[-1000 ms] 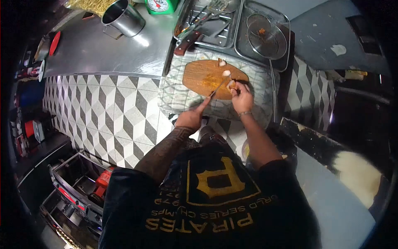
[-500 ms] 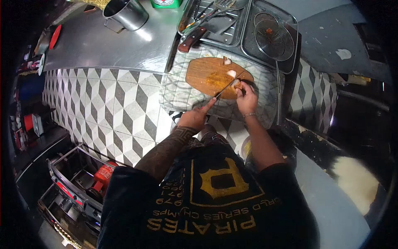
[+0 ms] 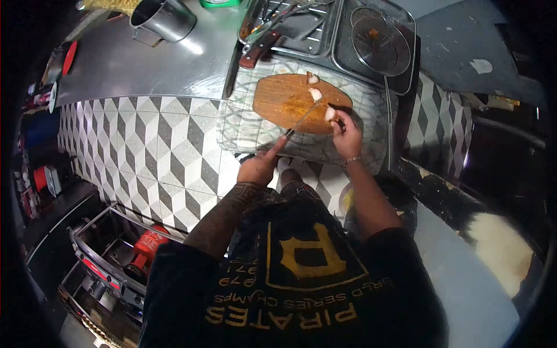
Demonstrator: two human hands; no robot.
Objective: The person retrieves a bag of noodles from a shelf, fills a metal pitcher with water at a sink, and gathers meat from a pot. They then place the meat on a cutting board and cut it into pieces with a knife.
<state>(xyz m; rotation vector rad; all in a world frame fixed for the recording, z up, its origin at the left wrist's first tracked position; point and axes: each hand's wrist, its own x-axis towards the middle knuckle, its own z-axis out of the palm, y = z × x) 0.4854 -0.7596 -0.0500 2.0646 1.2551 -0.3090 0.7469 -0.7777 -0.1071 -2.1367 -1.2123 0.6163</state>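
Tiled floor, steel counter, and a wooden cutting board (image 3: pixel 290 101) set on a patterned cloth (image 3: pixel 249 130).

The left hand (image 3: pixel 259 167) is wrapped around a knife (image 3: pixel 303 119), blade angled across the board; the right hand (image 3: pixel 347 134) is pinched on a pale food chunk (image 3: pixel 331 114) at the board's near edge. Looks mid-slice, so next the blade probably needs lining up clear of those fingertips. Two more cut pieces (image 3: pixel 314 86) are left further back.
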